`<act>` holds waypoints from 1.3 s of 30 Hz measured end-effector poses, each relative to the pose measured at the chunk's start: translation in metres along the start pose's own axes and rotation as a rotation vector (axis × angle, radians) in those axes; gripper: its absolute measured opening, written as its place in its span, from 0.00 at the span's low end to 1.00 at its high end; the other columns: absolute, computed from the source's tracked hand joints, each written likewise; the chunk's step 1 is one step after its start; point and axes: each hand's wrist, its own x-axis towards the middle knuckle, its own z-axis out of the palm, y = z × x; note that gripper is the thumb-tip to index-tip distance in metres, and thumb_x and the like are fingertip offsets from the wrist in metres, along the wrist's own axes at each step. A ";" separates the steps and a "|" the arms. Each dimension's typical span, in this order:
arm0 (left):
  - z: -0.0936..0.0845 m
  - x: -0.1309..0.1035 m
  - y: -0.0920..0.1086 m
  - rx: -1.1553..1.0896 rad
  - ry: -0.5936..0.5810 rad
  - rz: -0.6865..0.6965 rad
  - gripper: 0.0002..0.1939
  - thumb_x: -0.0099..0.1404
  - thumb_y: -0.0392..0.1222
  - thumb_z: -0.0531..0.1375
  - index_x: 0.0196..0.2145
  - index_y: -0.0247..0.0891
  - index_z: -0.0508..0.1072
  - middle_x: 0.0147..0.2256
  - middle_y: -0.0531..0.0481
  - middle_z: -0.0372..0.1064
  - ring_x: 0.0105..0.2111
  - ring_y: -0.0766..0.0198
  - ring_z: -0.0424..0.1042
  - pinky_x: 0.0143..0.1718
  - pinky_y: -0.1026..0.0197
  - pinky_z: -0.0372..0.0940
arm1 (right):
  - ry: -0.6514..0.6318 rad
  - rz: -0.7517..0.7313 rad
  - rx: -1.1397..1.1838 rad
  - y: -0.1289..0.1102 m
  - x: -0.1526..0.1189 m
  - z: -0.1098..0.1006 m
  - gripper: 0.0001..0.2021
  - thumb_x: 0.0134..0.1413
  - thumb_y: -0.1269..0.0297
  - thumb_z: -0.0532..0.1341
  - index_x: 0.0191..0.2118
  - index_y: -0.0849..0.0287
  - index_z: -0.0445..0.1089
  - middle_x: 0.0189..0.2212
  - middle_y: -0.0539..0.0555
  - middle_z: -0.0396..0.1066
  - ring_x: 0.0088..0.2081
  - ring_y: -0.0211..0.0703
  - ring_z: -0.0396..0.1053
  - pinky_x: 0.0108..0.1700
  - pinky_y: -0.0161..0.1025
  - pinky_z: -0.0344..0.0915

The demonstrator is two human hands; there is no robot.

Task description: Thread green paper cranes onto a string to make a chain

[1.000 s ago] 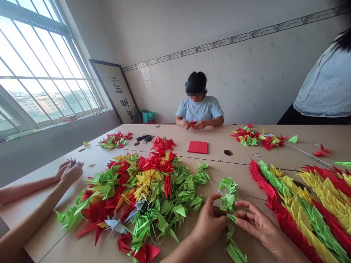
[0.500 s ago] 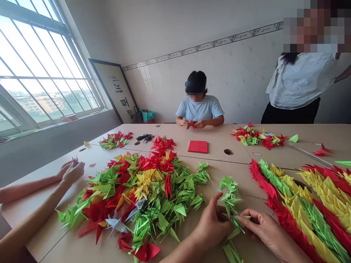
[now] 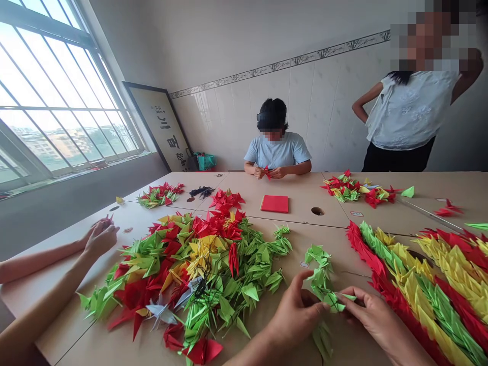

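Observation:
A chain of folded green paper pieces [image 3: 319, 267] lies on the table in front of me, its near part between my hands. My left hand [image 3: 299, 310] has its thumb and fingers closed on the chain's near end. From the right, my right hand [image 3: 368, 312] pinches a green folded piece at the same spot; its lower fingers are partly hidden. Below the hands, more green folded paper [image 3: 323, 340] hangs or lies, slightly blurred. Left of my left hand spreads a big heap of red, green and yellow folded paper [image 3: 206, 249] with black threads on it.
Rows of red, green and yellow folded chains [image 3: 419, 284] lie at the right. A red paper stack [image 3: 275, 204] and a table hole [image 3: 317, 211] are farther back. Another person's hands [image 3: 102, 236] work at the left. One person [image 3: 277, 152] sits opposite; another [image 3: 412, 112] stands behind.
My hands have come together around the green chain, and its near part has shifted right and up. The standing person has moved slightly left, with an elbow out.

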 end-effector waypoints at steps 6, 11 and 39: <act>0.000 0.002 -0.002 -0.152 -0.100 -0.128 0.41 0.44 0.47 0.66 0.54 0.34 0.57 0.20 0.55 0.67 0.19 0.67 0.63 0.24 0.65 0.54 | 0.088 -0.005 -0.041 0.000 0.001 0.002 0.13 0.37 0.51 0.63 0.22 0.55 0.67 0.15 0.45 0.63 0.21 0.38 0.58 0.24 0.33 0.53; 0.003 -0.001 -0.005 -0.094 -0.130 -0.082 0.44 0.42 0.40 0.68 0.56 0.37 0.55 0.23 0.56 0.67 0.21 0.70 0.62 0.25 0.67 0.55 | 0.076 -0.034 -0.059 -0.005 -0.004 0.001 0.12 0.41 0.52 0.62 0.22 0.55 0.67 0.18 0.45 0.64 0.24 0.39 0.59 0.27 0.33 0.55; 0.005 0.001 -0.005 -0.068 -0.024 0.088 0.20 0.47 0.51 0.66 0.28 0.38 0.62 0.22 0.58 0.59 0.20 0.72 0.57 0.22 0.68 0.52 | -0.236 0.116 0.247 -0.018 -0.018 0.007 0.10 0.41 0.59 0.67 0.27 0.57 0.68 0.23 0.45 0.65 0.27 0.36 0.62 0.29 0.30 0.60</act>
